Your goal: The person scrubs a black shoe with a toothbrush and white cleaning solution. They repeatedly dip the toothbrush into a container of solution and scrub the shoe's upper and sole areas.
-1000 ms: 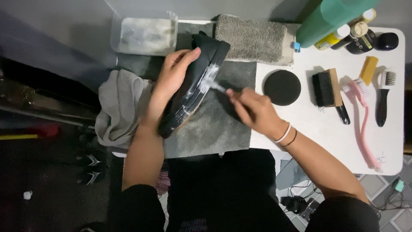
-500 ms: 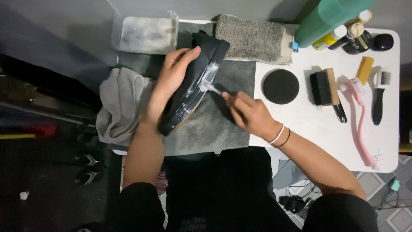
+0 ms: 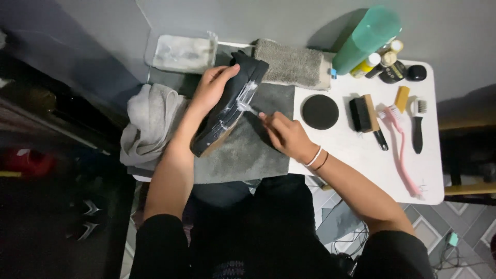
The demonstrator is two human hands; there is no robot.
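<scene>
My left hand point(image 3: 212, 90) holds a black shoe point(image 3: 230, 106) tilted on its side above the dark grey mat point(image 3: 253, 150), its sole turned toward my right hand, with white foam streaked along the edge. The fingers of my left hand curl over the upper part of the shoe, pressed against it and clamping it steady. My right hand point(image 3: 284, 135) grips a small brush point(image 3: 247, 107), fingers wrapped tight around its handle, and the brush head touches the foamy stretch of the sole.

The mat lies on the left part of the white worktop point(image 3: 361, 160). Just left of the shoe a light grey cloth point(image 3: 150, 124) lies crumpled over the edge. Behind the shoe stands a clear plastic tub point(image 3: 181, 51) with cloudy water, and beside it lies a folded grey towel point(image 3: 292, 62).

To the right of the mat a round black pad point(image 3: 320, 111) lies flat on the worktop. Next to it lie a wood-backed black brush point(image 3: 364, 113), a long pink brush point(image 3: 400, 144), a small yellow block point(image 3: 401, 98) and a black-handled brush point(image 3: 417, 124). At the back a tall green bottle point(image 3: 367, 39) leans near some small bottles point(image 3: 385, 64) and a black lid point(image 3: 416, 72).
</scene>
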